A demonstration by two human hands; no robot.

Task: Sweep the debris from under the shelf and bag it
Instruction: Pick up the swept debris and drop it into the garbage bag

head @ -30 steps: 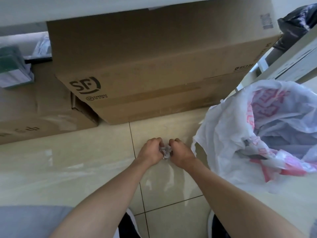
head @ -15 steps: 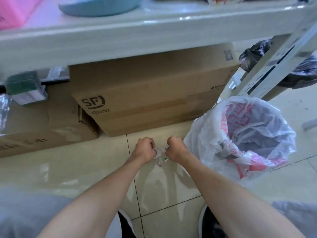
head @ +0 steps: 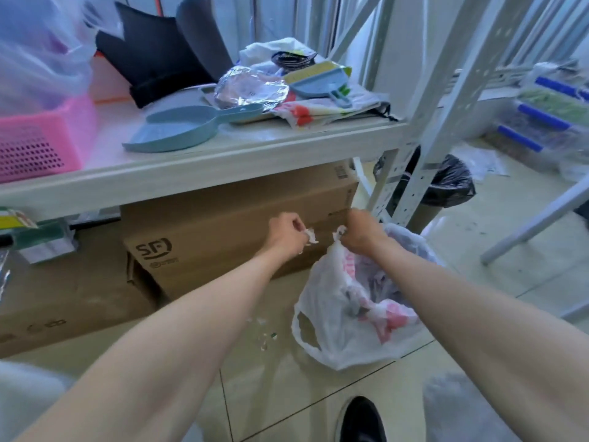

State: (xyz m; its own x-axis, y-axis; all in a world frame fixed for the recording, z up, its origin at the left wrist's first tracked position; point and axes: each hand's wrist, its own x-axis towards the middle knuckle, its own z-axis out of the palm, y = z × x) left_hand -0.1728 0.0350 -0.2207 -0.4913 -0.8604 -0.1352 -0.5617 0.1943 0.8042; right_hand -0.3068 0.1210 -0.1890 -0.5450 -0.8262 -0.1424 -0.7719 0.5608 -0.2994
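Loose scraps (head: 264, 336) lie just left of the plastic bag (head: 334, 346). Above it, right hand (head: 361, 232) clenches its rim; left hand (head: 287, 232), up-left of the bag, pinches paper bits (head: 311, 236). They could drop short, because the mouth sags.

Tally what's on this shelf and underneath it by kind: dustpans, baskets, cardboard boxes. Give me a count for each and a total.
Blue dustpans: 2
Pink basket: 1
Cardboard boxes: 2
Total: 5
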